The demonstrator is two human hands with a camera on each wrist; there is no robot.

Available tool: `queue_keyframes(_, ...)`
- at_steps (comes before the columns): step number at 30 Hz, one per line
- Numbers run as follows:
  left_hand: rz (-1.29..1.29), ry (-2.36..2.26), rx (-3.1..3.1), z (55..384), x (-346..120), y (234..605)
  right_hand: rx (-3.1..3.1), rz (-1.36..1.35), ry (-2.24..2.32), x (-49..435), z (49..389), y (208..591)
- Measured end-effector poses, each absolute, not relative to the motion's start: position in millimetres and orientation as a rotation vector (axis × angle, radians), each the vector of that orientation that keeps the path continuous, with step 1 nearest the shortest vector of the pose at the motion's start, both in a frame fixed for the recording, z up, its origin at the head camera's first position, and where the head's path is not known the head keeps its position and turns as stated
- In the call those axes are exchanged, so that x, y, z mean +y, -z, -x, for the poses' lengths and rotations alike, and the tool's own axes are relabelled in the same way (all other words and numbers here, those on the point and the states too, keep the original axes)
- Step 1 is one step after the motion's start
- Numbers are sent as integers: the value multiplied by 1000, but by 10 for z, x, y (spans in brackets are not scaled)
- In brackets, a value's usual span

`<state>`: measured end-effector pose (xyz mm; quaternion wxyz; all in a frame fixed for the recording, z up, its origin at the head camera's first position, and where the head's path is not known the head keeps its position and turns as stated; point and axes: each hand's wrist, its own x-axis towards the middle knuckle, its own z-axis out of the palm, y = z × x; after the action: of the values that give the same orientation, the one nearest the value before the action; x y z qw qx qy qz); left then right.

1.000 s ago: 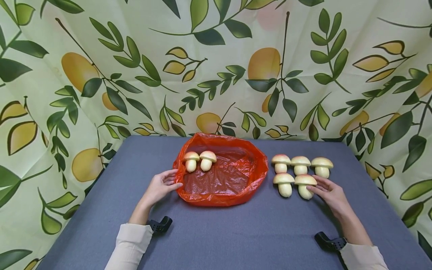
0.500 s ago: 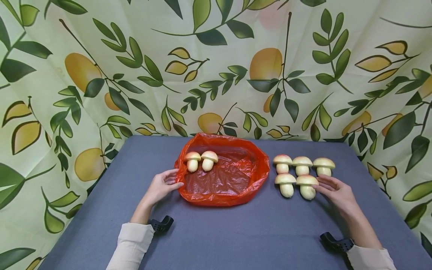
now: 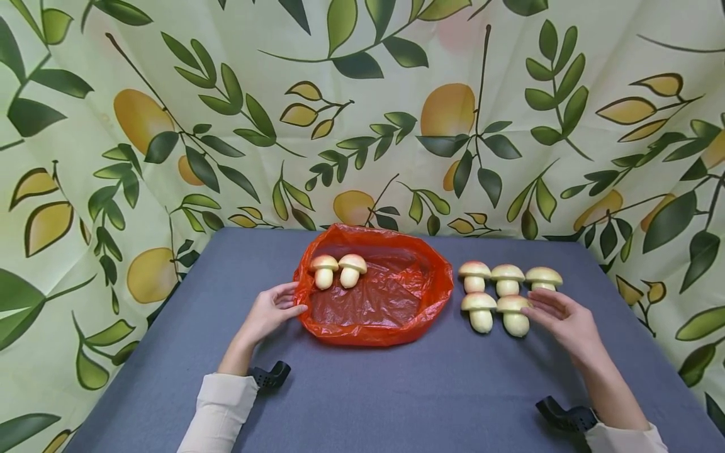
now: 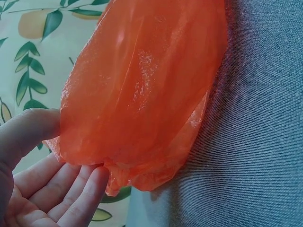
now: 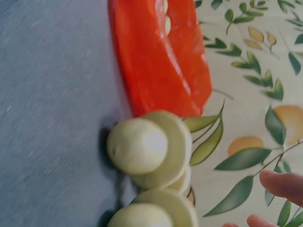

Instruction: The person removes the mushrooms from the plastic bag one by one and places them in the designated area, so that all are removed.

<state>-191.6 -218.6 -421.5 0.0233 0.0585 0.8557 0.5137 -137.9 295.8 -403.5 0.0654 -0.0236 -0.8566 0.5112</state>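
A red plastic bag (image 3: 391, 336) stands wide open on the table, with two toy mushrooms (image 3: 351, 270) side by side at its inner left. My left hand (image 3: 272, 311) holds the bag's left side lightly between thumb and fingers; the left wrist view shows the thumb (image 4: 35, 127) at the film's edge. Several more mushrooms (image 3: 480, 311) lie in two rows right of the bag. My right hand (image 3: 566, 321) hovers with loosely bent, parted fingers beside the front right mushroom (image 3: 515, 321), fingertips near its cap. That hand covers the lower stem of the back right mushroom (image 3: 544, 277).
The grey-blue cloth (image 3: 396, 396) covers the table. Behind and at both sides hangs a leaf-and-fruit patterned curtain (image 3: 385, 170). Dark wrist cameras (image 3: 566, 415) are strapped to both forearms.
My right hand has drawn slightly up and right from the front right mushroom's cap. My left hand keeps its place on the bag, and the mushrooms stay where they were.
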Motion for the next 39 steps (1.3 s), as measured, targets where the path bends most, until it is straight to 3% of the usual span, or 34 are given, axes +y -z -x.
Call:
queue_keyframes(18, -209, -1610, 2635, 1916, -2215, 4213, -2526, -257, -1647, 2499, 1456, 3855)
queue_keyframes(39, -209, -1610, 2636, 1908, -2199, 4196, -2657, -375, -1688, 1977, 1614, 3829)
